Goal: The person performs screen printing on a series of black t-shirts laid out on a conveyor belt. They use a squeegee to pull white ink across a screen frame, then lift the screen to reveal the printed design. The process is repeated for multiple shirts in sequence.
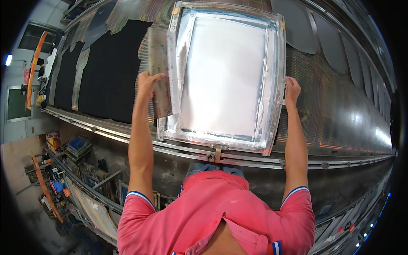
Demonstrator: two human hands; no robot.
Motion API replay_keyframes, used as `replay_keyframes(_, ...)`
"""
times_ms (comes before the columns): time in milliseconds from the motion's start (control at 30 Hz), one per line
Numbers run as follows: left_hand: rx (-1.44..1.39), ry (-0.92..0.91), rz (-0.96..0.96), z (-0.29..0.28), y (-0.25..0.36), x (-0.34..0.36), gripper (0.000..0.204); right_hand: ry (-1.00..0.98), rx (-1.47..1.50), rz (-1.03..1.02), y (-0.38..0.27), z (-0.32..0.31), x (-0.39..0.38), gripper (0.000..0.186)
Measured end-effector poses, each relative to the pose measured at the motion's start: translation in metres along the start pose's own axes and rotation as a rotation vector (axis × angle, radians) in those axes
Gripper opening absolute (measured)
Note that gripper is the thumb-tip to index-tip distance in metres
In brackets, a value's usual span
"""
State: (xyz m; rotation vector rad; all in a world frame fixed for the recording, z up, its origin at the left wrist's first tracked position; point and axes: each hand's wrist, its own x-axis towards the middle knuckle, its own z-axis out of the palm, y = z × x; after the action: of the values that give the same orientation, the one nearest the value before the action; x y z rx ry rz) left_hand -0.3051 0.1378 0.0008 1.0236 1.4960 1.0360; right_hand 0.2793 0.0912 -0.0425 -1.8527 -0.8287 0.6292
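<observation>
Gripping a paint-smeared squeegee (160,70), the left hand (146,83) is closed on its handle, while the right hand (292,88) clasps the screen frame's (278,63) right edge.

Black fabric pieces (106,72) on long table (340,110); shelves w/ clutter (72,170) below left, prob. frames.

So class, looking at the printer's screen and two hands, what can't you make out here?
Head view:
- Whatever lies under the screen: white ink covers the mesh.
- Left hand fingertips: behind the squeegee.
- Right hand fingertips: curled over the frame edge.
- Shelf clutter lower left: too small, bent by the fisheye.
</observation>
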Motion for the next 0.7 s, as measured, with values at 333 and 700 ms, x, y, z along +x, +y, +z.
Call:
replay_keyframes(333,0.807,0.228,0.065,0.113,0.027,0.09,0.028,0.045,-0.263,-0.117,0.025,-0.001,-0.003,0.027)
replay_keyframes(700,1.183,0.151,0.476,0.19,-0.024,0.037,0.011,0.045,-0.281,-0.081,0.035,-0.02,-0.033,0.034)
